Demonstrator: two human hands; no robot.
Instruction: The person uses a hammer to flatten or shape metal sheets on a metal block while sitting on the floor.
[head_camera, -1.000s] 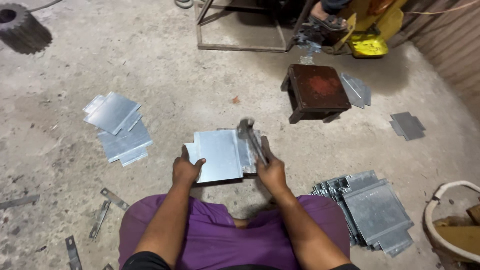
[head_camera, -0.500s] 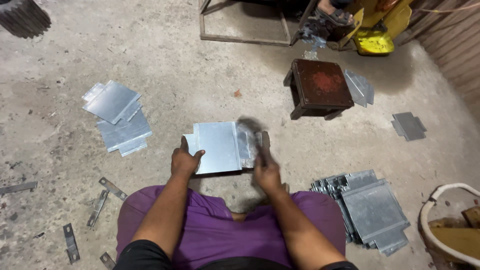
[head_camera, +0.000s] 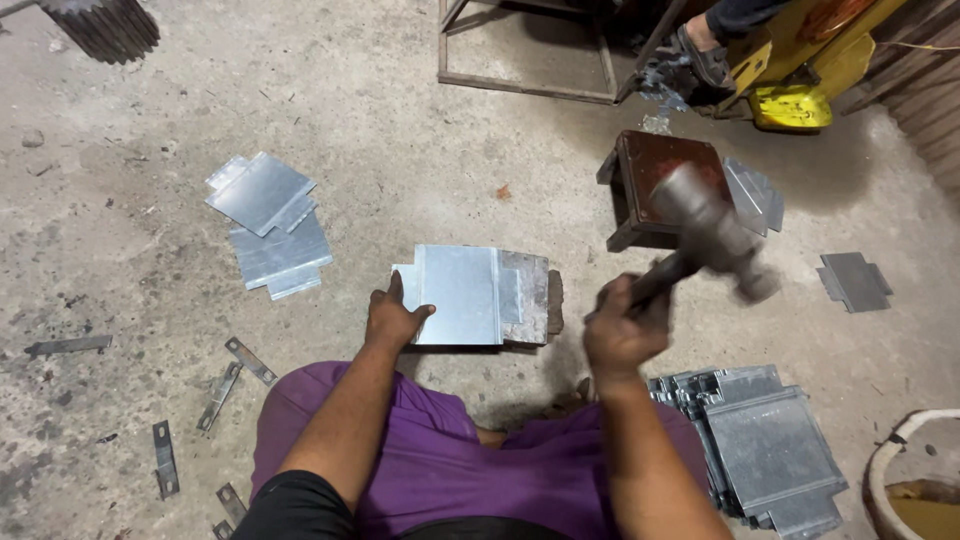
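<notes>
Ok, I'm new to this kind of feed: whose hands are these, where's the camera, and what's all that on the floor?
The camera sits on the person's head and looks down, so both arms are their own. The left hand presses on a metal sheet lying on a block on the concrete floor. The right hand grips a hammer, raised and blurred. A stack of cut sheets lies at the right, more sheets at the left, and small metal strips lower left. A brown stool stands beyond. Another person's foot shows at the top.
</notes>
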